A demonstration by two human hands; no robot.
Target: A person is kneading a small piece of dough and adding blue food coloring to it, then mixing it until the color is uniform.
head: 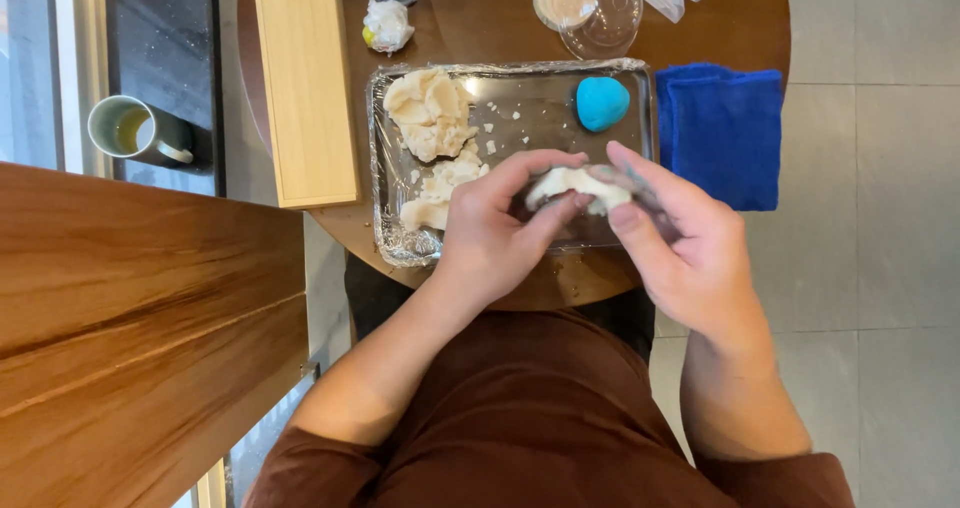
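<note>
Both hands meet just above the near edge of a foil tray (640, 73) lined with clear film, and between them sits a lump of white dough (580, 185); the left hand (490, 233) curls around its left side with the thumb underneath and the fingers bent over the top, pinching it, while the right hand (685, 243) closes on the other end with thumb and forefinger, so the piece is gripped from both sides and held off the tray rather than resting on it; that grip looks suited to squeezing or folding the lump, and keeping it over the tray would let crumbs fall inside; the dough is pale cream, soft-looking, slightly uneven, with a rounded top edge showing between the fingers; its underside is hidden; further back in the tray lie rough torn chunks of the same white dough (432, 113) with small crumbs scattered near them, and a smooth blue ball (602, 103) sits apart in the far right corner; the tray rests on a round wooden table (480, 23), with a folded blue cloth (722, 133) just beside it on the right, a long pale wooden box (303, 78) on the left, and a clear plastic cup (605, 18) beyond.
</note>
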